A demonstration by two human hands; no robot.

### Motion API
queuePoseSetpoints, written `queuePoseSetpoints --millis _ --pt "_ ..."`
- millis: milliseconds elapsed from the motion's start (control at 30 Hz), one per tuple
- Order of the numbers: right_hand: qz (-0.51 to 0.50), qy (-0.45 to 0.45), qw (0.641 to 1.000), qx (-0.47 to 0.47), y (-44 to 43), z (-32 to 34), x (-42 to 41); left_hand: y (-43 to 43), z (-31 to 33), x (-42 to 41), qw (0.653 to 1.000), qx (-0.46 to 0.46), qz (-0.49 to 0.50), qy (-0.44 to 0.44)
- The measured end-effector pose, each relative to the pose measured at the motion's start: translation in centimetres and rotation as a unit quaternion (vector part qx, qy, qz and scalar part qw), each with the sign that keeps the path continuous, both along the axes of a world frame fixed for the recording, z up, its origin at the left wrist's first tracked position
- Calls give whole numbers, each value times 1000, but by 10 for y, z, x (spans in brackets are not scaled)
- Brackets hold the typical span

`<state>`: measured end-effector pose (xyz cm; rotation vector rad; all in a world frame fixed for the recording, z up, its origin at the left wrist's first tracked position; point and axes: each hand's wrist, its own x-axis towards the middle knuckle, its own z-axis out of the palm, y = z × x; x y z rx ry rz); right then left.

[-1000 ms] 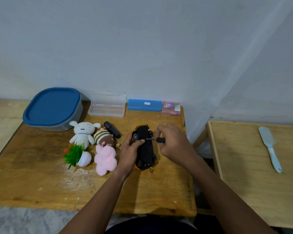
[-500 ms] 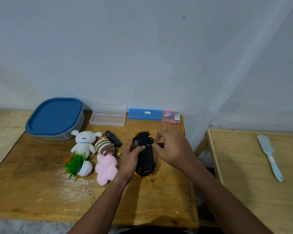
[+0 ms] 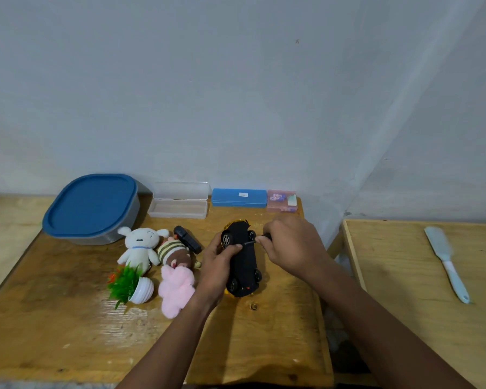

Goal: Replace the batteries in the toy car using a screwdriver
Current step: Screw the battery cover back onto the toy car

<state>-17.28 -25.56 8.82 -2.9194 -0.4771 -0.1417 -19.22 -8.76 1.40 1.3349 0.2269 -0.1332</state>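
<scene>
A yellow toy car (image 3: pixel 244 262) lies on its side on the wooden table (image 3: pixel 68 332), black underside facing right. My left hand (image 3: pixel 218 265) grips the car from the left, thumb across the underside. My right hand (image 3: pixel 291 245) pinches a small black-handled screwdriver (image 3: pixel 254 241), its thin shaft pointing left into the underside near the front wheels. A small screw-like bit (image 3: pixel 253 306) lies on the table just in front of the car.
Left of the car lie a black remote-like piece (image 3: pixel 188 239), a white bunny plush (image 3: pixel 138 245), a striped plush (image 3: pixel 174 252), a pink plush (image 3: pixel 176 287) and a toppled plant pot (image 3: pixel 132 286). A blue-lidded tub (image 3: pixel 91 206), clear case (image 3: pixel 178 204), blue case (image 3: pixel 239 197) and pink box (image 3: pixel 281 200) line the wall. A brush (image 3: pixel 446 262) lies on the right table.
The view has tilted up a little. My hands stay on the car, and my right hand's fingers have shifted slightly on the screwdriver handle.
</scene>
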Motion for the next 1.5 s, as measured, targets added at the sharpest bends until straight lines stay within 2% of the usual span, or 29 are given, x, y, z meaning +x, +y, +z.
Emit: queuePoseSetpoints --millis 133,400,600,667,800,933,1100,1167,1300,1500 --pt "-3 23 1000 22 0 -3 1 0 2 0 1000 -10 2 6" --pt "53 48 994 83 -5 8 1 5 6 1 1000 -20 10 1" --pt "58 -16 998 -10 -4 16 0 6 6 3 1000 -11 13 1" --pt "50 -7 999 -13 -2 13 0 6 7 3 1000 -12 12 0" --pt "17 57 998 22 0 6 -3 6 7 3 1000 -4 8 -6" --pt "-4 82 995 59 0 4 -4 5 8 2 1000 5 3 -14" --pt "27 98 990 101 -3 11 -4 5 6 4 1000 5 19 -16" --pt "26 76 991 107 -4 14 -5 5 6 5 1000 5 19 -17" --pt "-4 3 997 72 -4 15 -3 6 6 6 1000 5 12 -16" --pt "-23 13 1000 16 -1 8 0 4 6 4 1000 11 -1 -15"
